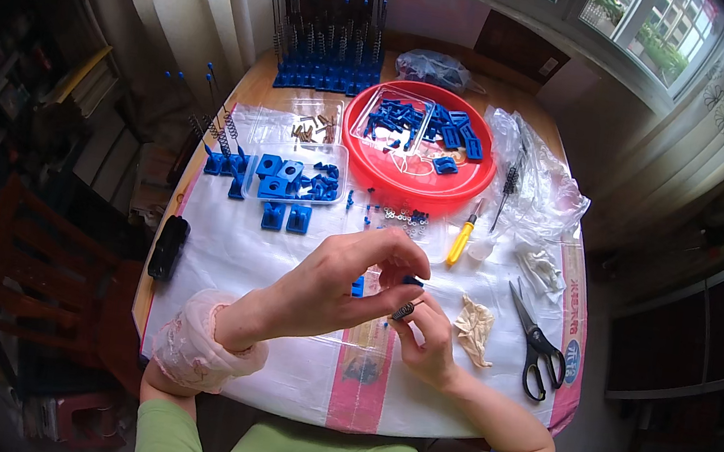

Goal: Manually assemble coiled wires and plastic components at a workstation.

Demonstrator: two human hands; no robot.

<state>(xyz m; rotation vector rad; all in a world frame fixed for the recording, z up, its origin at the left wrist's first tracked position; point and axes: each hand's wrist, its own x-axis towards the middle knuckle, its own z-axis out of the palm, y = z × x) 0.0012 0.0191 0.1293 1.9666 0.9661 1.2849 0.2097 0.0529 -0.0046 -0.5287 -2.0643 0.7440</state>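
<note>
My left hand (324,280) reaches in over the table's middle, its fingers curled toward the thumb. A small dark blue plastic part (412,281) shows at its fingertips. Just below, my right hand (429,343) pinches a short metal coil spring (404,311), which lies close against the left thumb tip. How the spring and the blue part meet is hidden by my fingers. Partly behind the left hand, another blue piece (357,286) lies on the table.
A red round tray (368,173) holds blue parts. Left of it are a clear box (252,178) of blue parts and blue stands with springs (326,77). On the right lie a yellow-handled screwdriver (461,240), black-handled scissors (537,342) and a crumpled beige cloth (474,330).
</note>
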